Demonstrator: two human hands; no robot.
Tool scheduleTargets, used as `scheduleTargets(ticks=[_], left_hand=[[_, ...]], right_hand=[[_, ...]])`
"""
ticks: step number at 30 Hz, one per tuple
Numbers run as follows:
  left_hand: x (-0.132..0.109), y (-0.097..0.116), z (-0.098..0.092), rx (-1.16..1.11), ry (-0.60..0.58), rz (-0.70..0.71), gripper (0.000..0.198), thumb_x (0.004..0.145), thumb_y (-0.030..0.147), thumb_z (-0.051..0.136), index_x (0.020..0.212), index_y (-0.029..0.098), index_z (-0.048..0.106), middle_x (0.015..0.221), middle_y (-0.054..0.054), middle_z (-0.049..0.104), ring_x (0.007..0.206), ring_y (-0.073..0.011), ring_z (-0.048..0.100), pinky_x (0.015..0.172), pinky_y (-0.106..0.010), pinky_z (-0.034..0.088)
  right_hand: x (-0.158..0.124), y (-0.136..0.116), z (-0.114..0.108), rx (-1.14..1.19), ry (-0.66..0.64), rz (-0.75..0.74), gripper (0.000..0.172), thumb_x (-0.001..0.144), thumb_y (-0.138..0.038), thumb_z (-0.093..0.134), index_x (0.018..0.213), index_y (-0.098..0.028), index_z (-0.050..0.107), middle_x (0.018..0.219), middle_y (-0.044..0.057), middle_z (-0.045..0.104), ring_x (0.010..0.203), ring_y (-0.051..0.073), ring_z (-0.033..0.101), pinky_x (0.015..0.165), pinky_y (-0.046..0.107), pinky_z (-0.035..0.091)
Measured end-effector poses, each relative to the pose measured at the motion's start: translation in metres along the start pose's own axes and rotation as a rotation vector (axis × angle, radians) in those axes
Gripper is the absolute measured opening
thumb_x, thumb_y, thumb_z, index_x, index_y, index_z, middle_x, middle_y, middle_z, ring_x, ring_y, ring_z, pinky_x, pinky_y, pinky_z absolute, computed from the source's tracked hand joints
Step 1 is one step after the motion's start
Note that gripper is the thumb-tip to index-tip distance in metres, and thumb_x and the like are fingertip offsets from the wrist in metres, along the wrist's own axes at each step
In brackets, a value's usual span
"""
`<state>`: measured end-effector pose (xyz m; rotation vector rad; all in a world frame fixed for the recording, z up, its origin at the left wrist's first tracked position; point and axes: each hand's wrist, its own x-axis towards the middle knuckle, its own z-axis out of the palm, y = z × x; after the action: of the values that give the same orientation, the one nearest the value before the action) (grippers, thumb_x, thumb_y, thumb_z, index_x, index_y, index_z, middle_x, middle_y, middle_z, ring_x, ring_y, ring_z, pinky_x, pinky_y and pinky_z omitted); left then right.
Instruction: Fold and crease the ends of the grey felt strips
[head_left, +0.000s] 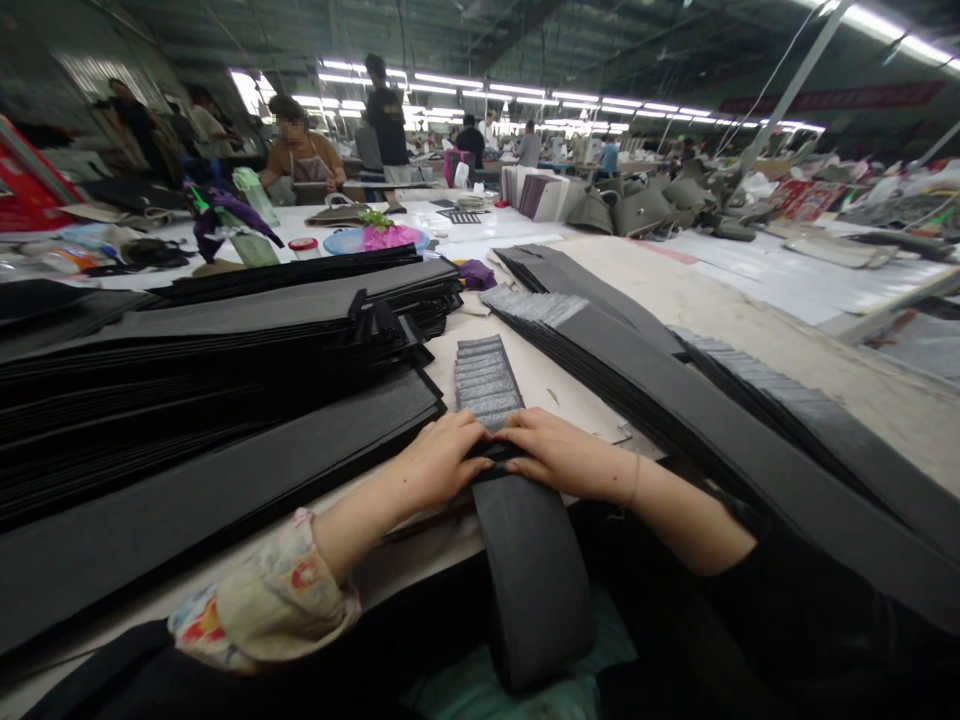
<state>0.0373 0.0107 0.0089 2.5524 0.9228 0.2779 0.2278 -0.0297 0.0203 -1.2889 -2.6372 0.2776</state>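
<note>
In the head view a long, dark grey flat strip (529, 560) runs from the table toward my lap and bends downward at the near edge. My left hand (446, 450) pinches its left side, fingers on top and thumb closer to me. Opposite it, my right hand (551, 452) grips the right side the same way, the fingertips of both hands almost meeting. A dark fold of material shows between the thumbs. Just beyond my fingers lie stepped, overlapping ends (487, 375) with a shiny grey, streaked surface. Whether these belong to the held strip I cannot tell.
Tall stacks of dark strips (225, 420) fill the left side. More fanned strips (637, 390) lie on the right over a pale board (577, 395). Farther back are a pink-and-blue dish (382, 238), a green bottle (255, 195) and a seated person (304, 155).
</note>
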Motion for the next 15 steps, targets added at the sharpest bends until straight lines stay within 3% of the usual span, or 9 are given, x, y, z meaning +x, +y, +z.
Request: scheduleTargets(ticks=[6,15], left_hand=[[-0.006,0.001,0.002,0.132,0.005,0.020,0.022,0.082,0.032,0.049,0.099,0.020,0.056,0.093,-0.004,0.052,0.088,-0.0185,0.048,0.078,-0.032,0.041],[-0.032,0.003,0.020,0.239,0.147,-0.023,0.028,0.089,0.024,0.035,0.110,0.016,0.052,0.098,-0.007,0.055,0.092,-0.0197,0.047,0.081,-0.034,0.040]], right_hand=[[-0.005,-0.008,0.009,-0.113,0.047,-0.033,0.028,0.086,-0.025,0.046,0.110,-0.012,0.052,0.096,0.009,0.055,0.091,0.020,0.050,0.084,0.036,0.044],[-0.009,-0.027,0.020,-0.256,0.138,0.078,0.026,0.087,-0.023,0.041,0.105,-0.010,0.055,0.091,0.010,0.055,0.091,0.022,0.050,0.082,0.036,0.044]])
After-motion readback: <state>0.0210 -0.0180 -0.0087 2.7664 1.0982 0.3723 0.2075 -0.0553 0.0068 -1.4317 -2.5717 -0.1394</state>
